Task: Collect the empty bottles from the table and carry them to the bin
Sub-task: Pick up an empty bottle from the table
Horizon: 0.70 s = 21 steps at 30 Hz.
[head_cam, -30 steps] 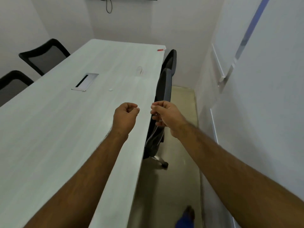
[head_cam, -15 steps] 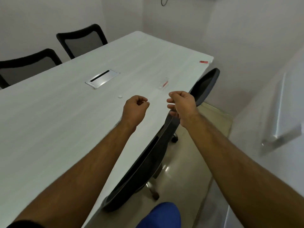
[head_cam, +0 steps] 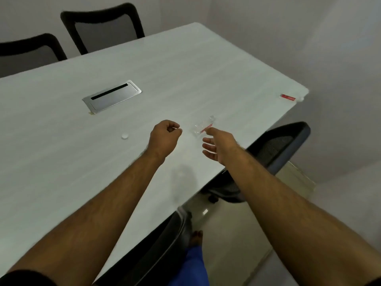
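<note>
A small clear plastic bottle [head_cam: 203, 126] with a red label lies on its side on the white table [head_cam: 61, 141], near the right edge. My right hand [head_cam: 217, 144] is open with fingers spread, just short of the bottle and not touching it. My left hand [head_cam: 165, 135] is a closed fist over the table, left of the bottle, with nothing visible in it. A small white cap [head_cam: 125, 136] lies on the table left of my left hand. A second clear bottle with a red label [head_cam: 288, 97] lies at the far right corner of the table.
A metal cable hatch [head_cam: 112, 95] is set into the tabletop. Black mesh chairs stand at the right edge [head_cam: 278, 149], below my arms [head_cam: 156, 250] and behind the table at the far left [head_cam: 103, 25]. Walls close in at the right. No bin is in view.
The view has swung left and closer to the table. My right hand has opened from a loose fist and reached forward towards the clear bottle. My left hand stays a fist.
</note>
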Each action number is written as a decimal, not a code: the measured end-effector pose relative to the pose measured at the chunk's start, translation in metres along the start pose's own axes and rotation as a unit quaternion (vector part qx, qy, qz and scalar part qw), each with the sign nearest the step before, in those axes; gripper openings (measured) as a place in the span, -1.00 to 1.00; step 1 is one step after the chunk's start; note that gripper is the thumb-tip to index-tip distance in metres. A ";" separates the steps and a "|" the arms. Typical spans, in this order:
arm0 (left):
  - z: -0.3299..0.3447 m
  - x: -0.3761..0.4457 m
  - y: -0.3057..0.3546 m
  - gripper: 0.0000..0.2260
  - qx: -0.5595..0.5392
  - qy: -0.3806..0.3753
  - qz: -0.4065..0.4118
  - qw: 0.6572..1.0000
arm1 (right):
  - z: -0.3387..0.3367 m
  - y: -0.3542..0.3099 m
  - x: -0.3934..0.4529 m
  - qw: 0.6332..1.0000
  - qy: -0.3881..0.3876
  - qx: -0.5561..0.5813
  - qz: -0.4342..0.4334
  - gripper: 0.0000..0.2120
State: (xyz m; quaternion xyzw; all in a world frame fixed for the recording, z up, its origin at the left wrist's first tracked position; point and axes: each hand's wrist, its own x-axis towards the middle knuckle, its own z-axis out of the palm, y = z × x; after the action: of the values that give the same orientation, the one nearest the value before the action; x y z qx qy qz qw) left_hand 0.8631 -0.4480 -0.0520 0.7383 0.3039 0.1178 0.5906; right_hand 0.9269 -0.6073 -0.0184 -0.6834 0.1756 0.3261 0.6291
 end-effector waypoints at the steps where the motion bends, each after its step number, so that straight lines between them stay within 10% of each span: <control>1: 0.011 0.015 -0.001 -0.90 0.008 0.006 -0.014 1.000 | -0.002 -0.006 0.022 1.000 -0.007 0.005 0.025 -0.68; 21: 0.067 0.135 -0.035 -0.71 0.230 0.007 -0.166 0.959 | 0.036 -0.043 0.273 0.959 -0.002 -0.285 -0.004 -0.20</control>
State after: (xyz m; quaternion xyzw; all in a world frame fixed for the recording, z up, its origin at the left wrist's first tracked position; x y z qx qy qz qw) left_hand 0.9945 -0.4183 -0.1281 0.7924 0.4450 -0.0501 0.4143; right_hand 1.1443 -0.5195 -0.1683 -0.8340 0.0717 0.3620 0.4102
